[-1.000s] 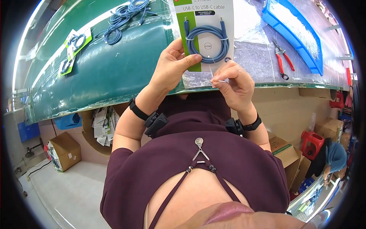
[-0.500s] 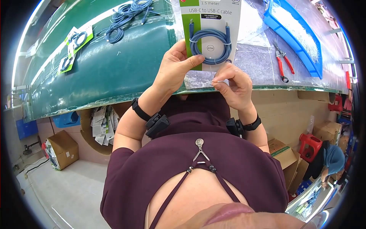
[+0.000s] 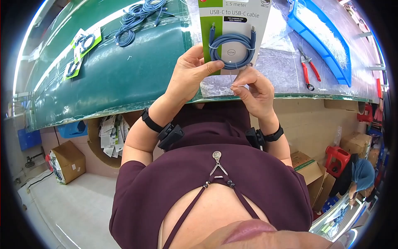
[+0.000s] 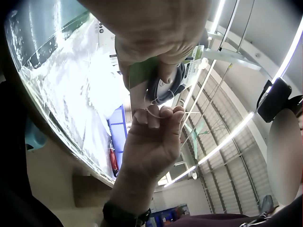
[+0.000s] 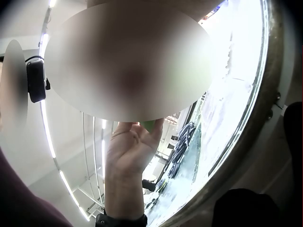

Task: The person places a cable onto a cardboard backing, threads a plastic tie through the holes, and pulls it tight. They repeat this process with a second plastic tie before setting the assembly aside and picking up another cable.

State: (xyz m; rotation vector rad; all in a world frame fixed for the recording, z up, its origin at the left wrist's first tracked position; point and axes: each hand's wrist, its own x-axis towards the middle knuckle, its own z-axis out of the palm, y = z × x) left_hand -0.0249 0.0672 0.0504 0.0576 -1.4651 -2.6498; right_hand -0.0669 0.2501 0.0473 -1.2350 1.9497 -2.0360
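A green and white card (image 3: 260,25) carries a coiled blue USB-C cable (image 3: 214,49) held by thin white ties. My left hand (image 3: 186,74) grips the card's lower left, its thumb on the front by the coil. Below the card's lower edge, my right hand (image 3: 258,90) pinches a thin white tie (image 3: 231,78) between thumb and forefinger. In the left wrist view the right hand (image 4: 154,142) holds the looped tie under the dark coil (image 4: 176,87). A blurred patch covers much of the right wrist view.
Red-handled pliers (image 3: 305,71) lie right of the card, beside a blue tray (image 3: 321,41) of white strips. Loose blue cables (image 3: 137,18) and carded cables (image 3: 85,45) lie on the green table (image 3: 137,74) at left. Boxes (image 3: 74,162) stand below the table.
The card with its cable has shifted slightly right and tilted clockwise in the left hand. The right hand still pinches the tie and has barely moved.
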